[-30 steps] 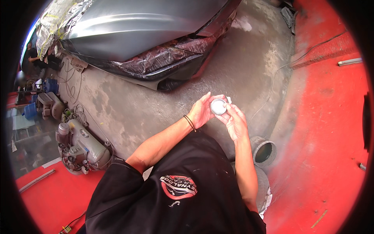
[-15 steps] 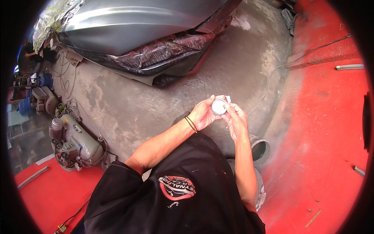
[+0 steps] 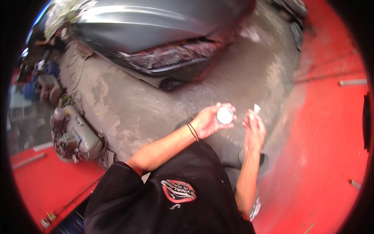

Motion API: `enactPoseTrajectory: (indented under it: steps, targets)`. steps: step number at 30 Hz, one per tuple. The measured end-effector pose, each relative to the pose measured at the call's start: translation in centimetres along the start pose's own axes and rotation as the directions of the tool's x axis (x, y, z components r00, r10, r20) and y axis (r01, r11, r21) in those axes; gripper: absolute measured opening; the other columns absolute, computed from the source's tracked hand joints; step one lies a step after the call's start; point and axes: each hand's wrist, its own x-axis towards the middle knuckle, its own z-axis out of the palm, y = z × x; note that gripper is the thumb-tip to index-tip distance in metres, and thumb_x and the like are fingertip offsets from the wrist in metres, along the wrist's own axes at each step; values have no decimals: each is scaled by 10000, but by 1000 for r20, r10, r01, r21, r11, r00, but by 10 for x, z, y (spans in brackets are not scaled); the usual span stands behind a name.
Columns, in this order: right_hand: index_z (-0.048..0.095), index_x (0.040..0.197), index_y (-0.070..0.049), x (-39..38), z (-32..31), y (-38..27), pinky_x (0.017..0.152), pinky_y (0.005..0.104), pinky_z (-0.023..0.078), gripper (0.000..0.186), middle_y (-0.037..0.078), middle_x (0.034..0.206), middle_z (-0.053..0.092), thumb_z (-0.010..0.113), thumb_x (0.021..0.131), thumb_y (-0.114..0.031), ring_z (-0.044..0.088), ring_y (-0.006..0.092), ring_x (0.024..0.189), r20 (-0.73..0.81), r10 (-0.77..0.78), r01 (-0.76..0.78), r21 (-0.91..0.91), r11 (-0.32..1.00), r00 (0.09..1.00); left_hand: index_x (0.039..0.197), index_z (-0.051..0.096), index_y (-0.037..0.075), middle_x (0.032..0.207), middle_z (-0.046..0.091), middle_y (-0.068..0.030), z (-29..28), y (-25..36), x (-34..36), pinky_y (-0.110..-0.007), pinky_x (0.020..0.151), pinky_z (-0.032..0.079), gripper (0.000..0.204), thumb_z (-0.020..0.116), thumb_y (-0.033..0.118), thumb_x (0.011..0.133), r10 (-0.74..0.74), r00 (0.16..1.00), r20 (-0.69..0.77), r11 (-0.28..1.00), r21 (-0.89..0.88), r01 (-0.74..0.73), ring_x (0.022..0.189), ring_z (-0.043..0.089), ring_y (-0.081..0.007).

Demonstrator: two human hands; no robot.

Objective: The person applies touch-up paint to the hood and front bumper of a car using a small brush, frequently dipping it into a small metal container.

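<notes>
My left hand [image 3: 210,121] is closed round a small round tin [image 3: 224,115] with a white top or contents, held palm up at the middle of the view. To its right, my right hand [image 3: 253,130] is apart from the tin, its fingertips pinched on a small white scrap [image 3: 256,107] that is too blurred to identify. Both forearms come up from the lower edge, either side of a black shirt front. The grey front of a car [image 3: 156,27], partly wrapped in plastic, stands beyond my hands.
An air compressor [image 3: 83,138] with hoses is at the left. Red surfaces [image 3: 311,163] run down both sides, a cylindrical container [image 3: 261,159] sits behind my right forearm, and loose cables lie on the concrete floor [image 3: 101,97]. Part of another person [image 3: 48,45] shows at the upper left.
My right hand has left the tin and moved right, carrying the white scrap. My left hand has shifted slightly right and down with the tin. The view has tilted and blurred.
</notes>
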Motion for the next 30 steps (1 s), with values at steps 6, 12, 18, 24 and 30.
enactPoseTrajectory:
  steps: [6,12,18,24,30]
  targets:
    - [743,1255,64,-14,10,-1,871,323,593,271,106,1112,753,767,1073,-135,695,144,937,0,-127,127,-54,990,992,1479,569,35,1503,655,-186,-4,12,-32,-584,1161,572,496,542,424,1173,83,997,-2,993,-85,-83,1392,657,-411]
    - [755,1201,53,-10,69,11,880,315,630,209,158,1167,789,779,1062,-103,740,160,932,136,-198,220,-173,960,971,1536,507,9,1535,626,-205,-8,47,-79,-586,1182,558,515,494,394,1194,247,963,-108,958,-121,-260,1415,636,-424]
    - [754,1194,63,-17,158,6,858,301,647,177,157,1139,801,764,1063,-55,759,160,962,310,-234,294,-162,942,922,1563,474,0,1556,608,-211,-15,92,-120,-587,1197,541,535,467,395,1201,391,901,-190,903,-110,-415,1427,624,-424]
    - [756,1203,60,-25,232,14,872,313,658,182,151,1104,807,767,1063,-57,768,173,979,431,-287,394,-183,901,856,1555,486,5,1558,608,-204,-37,137,-148,-578,1188,542,518,445,388,1208,475,861,-181,855,-137,-501,1415,631,-417]
    - [769,1178,55,-43,286,31,877,316,656,158,129,1109,800,768,1061,-51,768,173,991,395,-296,401,-217,890,870,1563,485,7,1559,609,-199,-51,187,-175,-575,1186,544,517,427,384,1213,465,846,-261,849,-141,-510,1418,631,-410]
